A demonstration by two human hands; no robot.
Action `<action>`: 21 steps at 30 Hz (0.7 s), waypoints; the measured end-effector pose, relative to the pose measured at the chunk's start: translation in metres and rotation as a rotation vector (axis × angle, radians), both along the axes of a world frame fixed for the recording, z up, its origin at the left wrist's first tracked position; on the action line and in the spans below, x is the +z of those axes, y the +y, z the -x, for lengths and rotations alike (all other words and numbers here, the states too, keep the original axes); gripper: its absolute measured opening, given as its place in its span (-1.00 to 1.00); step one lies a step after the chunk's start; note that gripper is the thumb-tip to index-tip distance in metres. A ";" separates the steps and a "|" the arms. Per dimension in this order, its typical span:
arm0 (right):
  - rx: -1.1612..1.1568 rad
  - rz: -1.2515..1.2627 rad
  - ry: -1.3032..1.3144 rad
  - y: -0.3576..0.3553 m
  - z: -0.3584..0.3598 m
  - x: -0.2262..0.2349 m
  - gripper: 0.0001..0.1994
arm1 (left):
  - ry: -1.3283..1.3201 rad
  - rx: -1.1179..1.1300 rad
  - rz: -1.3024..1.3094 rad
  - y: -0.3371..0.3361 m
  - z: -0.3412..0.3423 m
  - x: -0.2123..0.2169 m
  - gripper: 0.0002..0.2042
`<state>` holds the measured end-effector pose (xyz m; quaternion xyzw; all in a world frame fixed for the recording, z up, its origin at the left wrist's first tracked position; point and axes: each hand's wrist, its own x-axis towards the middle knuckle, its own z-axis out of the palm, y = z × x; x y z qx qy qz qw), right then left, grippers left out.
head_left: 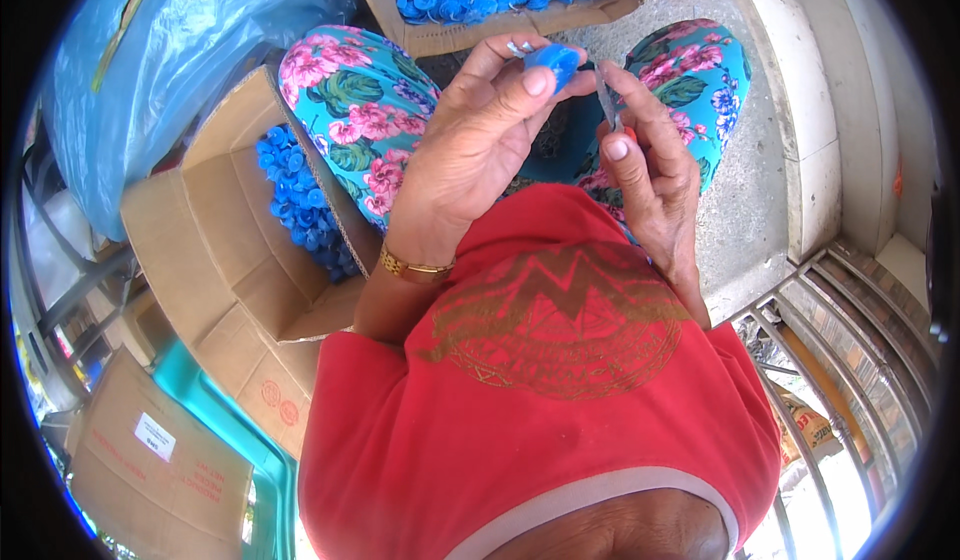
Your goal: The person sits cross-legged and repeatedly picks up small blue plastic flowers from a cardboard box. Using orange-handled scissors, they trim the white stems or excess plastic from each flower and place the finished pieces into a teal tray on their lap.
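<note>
Held piece (556,58): glossy bright blue
Knife blade (605,98): dull grey
Loose pieces (296,195): the same blue
Shirt (520,440): red, brownish-gold circular emblem
Neckline trim (640,479): pale greyish pink
Trousers (362,90): turquoise, pink flowers, green leaves, smaller blue-violet blooms
Wristband (415,268): gold
Boxes (228,215): plain brown
Plastic sheet (190,70): translucent light blue
Floor (745,222): speckled grey

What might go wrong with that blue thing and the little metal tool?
The thin metal tool in the right hand looks like a blade and is close to the left hand. If it's sharp, which I can't tell, a slip might nick a finger. Also, the blue piece is small and held only between fingers and thumb, so it could pop loose and fall.
</note>
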<state>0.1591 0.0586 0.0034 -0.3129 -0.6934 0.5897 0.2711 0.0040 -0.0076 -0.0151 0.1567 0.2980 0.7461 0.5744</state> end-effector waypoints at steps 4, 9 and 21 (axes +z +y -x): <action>0.016 -0.092 0.025 0.000 0.007 0.005 -0.56 | 0.030 0.020 0.043 0.001 -0.007 0.017 -0.60; 0.031 -0.119 0.095 0.000 0.008 -0.001 -0.53 | 0.088 -0.091 0.021 -0.005 -0.004 0.023 -0.51; 0.139 -0.023 0.167 0.001 0.006 0.003 -0.49 | 0.333 0.016 0.062 -0.004 -0.001 0.027 -0.56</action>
